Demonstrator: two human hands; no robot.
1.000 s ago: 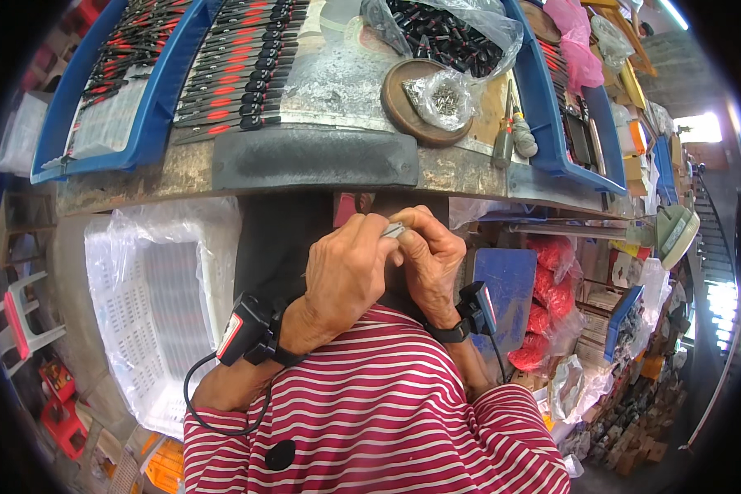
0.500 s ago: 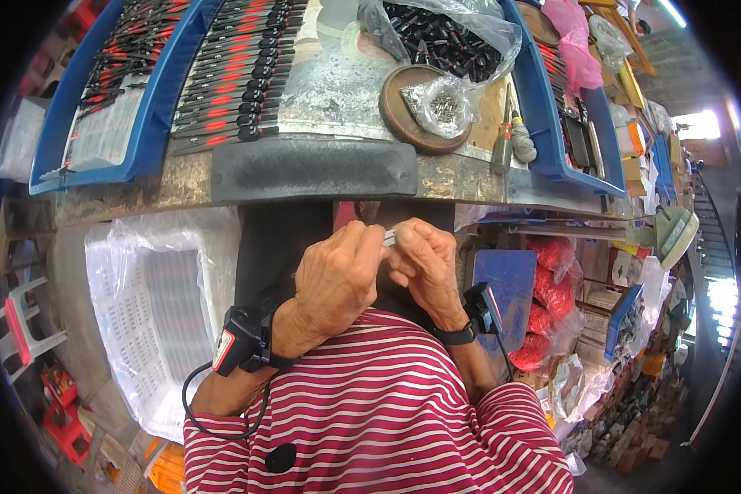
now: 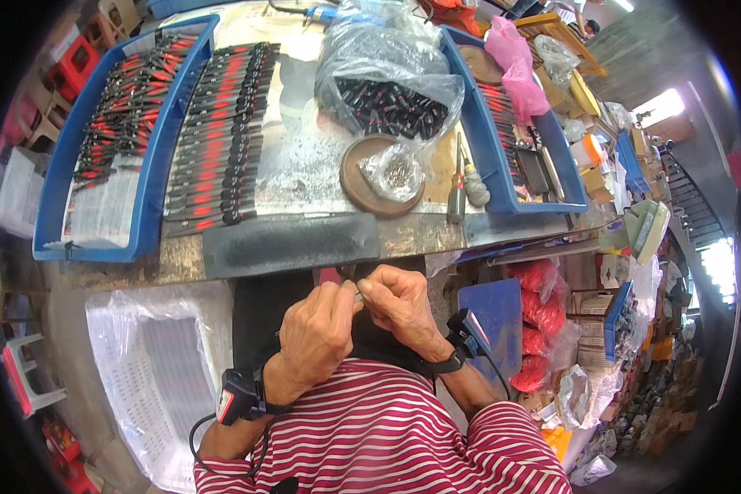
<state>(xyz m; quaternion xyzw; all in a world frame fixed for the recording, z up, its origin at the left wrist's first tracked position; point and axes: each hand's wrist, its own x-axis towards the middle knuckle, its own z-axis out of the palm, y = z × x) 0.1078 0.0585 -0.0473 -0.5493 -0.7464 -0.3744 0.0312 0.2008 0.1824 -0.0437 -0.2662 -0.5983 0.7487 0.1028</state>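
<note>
Just in front of my lap, below the table edge, my two hands meet. My left hand (image 3: 314,331) is closed, its fingertips pinching a small grey piece (image 3: 358,297) that is mostly covered. My right hand (image 3: 399,306) is closed too, thumb and forefinger pressed together at the other end of that piece. Its exact kind is too small and hidden to tell. Beyond them, a row of slim black-and-red tools (image 3: 214,140) lies on the table (image 3: 292,193). A round wooden dish (image 3: 356,191) carries a clear bag of small metal parts (image 3: 393,174).
A blue tray (image 3: 146,202) with more black-and-red tools stands at left, another blue tray (image 3: 494,156) at right. A bag of black parts (image 3: 399,107) sits at the back. A screwdriver (image 3: 457,193) lies beside the dish. A plastic-lined white crate (image 3: 123,362) stands lower left.
The view has tilted up, so the table shows more and sits lower in the picture. Both hands stay together; the small grey piece shows less between the fingertips.
</note>
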